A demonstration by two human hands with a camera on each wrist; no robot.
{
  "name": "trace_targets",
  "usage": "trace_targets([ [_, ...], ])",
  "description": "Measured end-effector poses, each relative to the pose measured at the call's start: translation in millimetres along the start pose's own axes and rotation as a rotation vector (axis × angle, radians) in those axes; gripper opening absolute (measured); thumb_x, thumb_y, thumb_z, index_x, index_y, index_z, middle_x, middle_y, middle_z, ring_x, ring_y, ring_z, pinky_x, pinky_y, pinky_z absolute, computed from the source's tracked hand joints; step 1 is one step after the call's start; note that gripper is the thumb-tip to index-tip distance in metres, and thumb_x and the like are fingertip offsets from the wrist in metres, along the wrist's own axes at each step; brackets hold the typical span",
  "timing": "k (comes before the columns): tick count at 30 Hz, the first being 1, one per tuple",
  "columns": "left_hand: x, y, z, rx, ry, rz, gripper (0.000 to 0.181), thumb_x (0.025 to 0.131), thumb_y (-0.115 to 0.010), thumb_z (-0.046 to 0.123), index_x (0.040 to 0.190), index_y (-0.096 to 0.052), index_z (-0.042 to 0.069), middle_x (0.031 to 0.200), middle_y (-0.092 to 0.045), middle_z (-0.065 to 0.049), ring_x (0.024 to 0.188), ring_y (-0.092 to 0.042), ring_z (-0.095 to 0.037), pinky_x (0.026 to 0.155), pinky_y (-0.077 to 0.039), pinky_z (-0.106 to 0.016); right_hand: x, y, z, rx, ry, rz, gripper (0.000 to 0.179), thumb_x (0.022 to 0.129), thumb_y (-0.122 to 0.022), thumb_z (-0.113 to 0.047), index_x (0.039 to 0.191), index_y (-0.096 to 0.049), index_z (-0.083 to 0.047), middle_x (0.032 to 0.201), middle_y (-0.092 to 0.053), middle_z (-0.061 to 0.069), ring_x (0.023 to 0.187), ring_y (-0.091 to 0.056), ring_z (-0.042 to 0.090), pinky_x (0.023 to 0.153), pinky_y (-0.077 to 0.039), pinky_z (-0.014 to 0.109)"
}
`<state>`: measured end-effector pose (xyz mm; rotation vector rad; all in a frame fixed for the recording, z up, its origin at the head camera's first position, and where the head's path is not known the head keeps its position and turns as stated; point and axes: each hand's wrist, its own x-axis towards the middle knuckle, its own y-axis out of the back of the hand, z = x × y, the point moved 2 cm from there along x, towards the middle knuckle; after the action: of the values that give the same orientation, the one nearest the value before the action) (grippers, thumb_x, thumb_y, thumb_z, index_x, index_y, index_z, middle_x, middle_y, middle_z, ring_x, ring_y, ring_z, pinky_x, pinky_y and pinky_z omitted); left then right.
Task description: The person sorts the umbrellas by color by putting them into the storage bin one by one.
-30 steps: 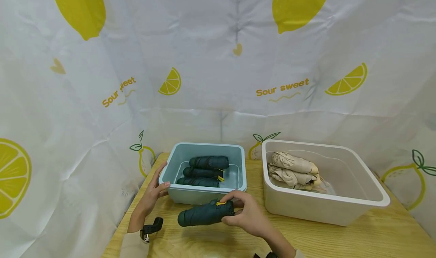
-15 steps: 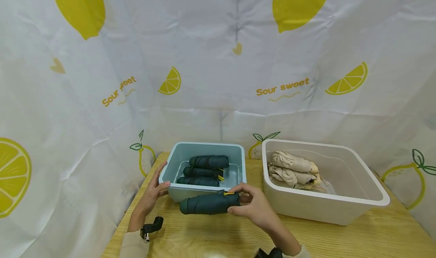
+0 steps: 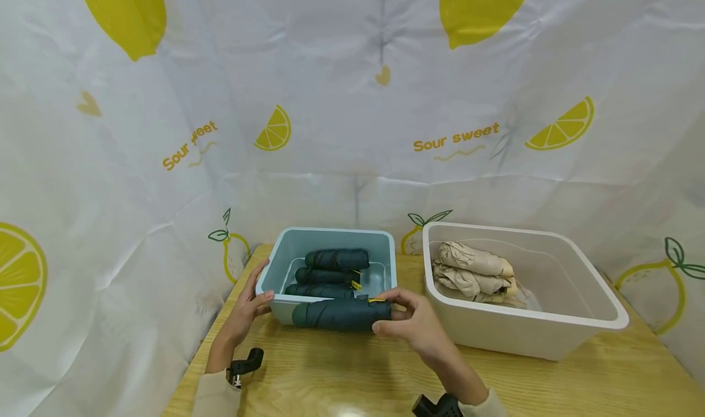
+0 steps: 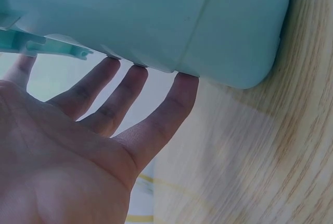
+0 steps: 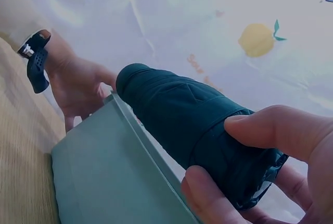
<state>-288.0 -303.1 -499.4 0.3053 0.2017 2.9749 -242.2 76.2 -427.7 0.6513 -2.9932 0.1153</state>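
A dark green folded umbrella (image 3: 341, 314) with a yellow tag is held level in front of the pale blue bin (image 3: 330, 233), overlapping its front rim in the head view. My right hand (image 3: 413, 322) grips its right end between thumb and fingers. In the right wrist view the umbrella (image 5: 182, 114) slants past the bin's rim. Three more dark green folded umbrellas (image 3: 337, 259) lie side by side inside. My left hand (image 3: 249, 310) rests at the bin's left front corner. Its extended fingers (image 4: 179, 96) touch the side wall, seen in the left wrist view.
To the right stands a larger off-white bin (image 3: 496, 331), with several beige folded umbrellas (image 3: 473, 262) at its left end. Both bins sit on a wooden table (image 3: 330, 380). A lemon-print curtain (image 3: 341, 129) hangs behind and at the sides.
My right hand has lifted the umbrella and carried it slightly right, toward the blue bin's front rim. My left hand has stayed at the bin's corner.
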Motion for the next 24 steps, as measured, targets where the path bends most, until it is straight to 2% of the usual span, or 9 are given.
trace_targets([
  [6,0.0,0.0,-0.1,-0.008,-0.013,-0.003,0.074,0.103,-0.05,0.017,0.166,-0.011,0.028,0.169,-0.014,-0.018,0.144,-0.032,-0.051,0.097,-0.05,-0.058,-2.6,3.5,-7.1,-0.006,0.011,0.032,0.051,0.081,-0.081,0.0,0.126,-0.059,0.008,0.122,-0.056,0.009,0.087,-0.074,0.014,0.078,-0.059,0.032],
  [12,-0.6,-1.1,-0.5,0.002,-0.008,-0.003,0.074,0.104,-0.05,0.017,0.166,-0.011,0.028,0.169,-0.013,-0.017,0.144,-0.032,-0.05,0.097,-0.05,-0.058,-2.8,6.8,-11.6,0.008,-0.002,0.092,0.049,0.08,-0.08,0.002,0.125,-0.062,0.004,0.124,-0.057,0.013,0.091,-0.075,0.017,0.082,-0.059,0.033],
  [18,-1.3,-1.9,-0.2,-0.001,0.003,-0.002,0.074,0.104,-0.05,0.018,0.166,-0.01,0.027,0.17,-0.011,-0.016,0.146,-0.03,-0.049,0.098,-0.05,-0.059,4.4,5.7,-19.0,0.008,-0.012,0.126,0.049,0.08,-0.079,0.003,0.126,-0.062,0.003,0.136,-0.052,0.023,0.094,-0.074,0.019,0.081,-0.059,0.032],
  [24,-1.5,-0.8,1.4,0.0,-0.006,-0.003,0.074,0.104,-0.05,0.018,0.166,-0.01,0.026,0.17,-0.011,-0.016,0.146,-0.03,-0.051,0.098,-0.05,-0.06,15.4,4.0,-29.2,0.0,-0.013,0.117,0.051,0.081,-0.08,-0.001,0.129,-0.062,0.0,0.143,-0.049,0.025,0.098,-0.073,0.02,0.086,-0.057,0.034],
])
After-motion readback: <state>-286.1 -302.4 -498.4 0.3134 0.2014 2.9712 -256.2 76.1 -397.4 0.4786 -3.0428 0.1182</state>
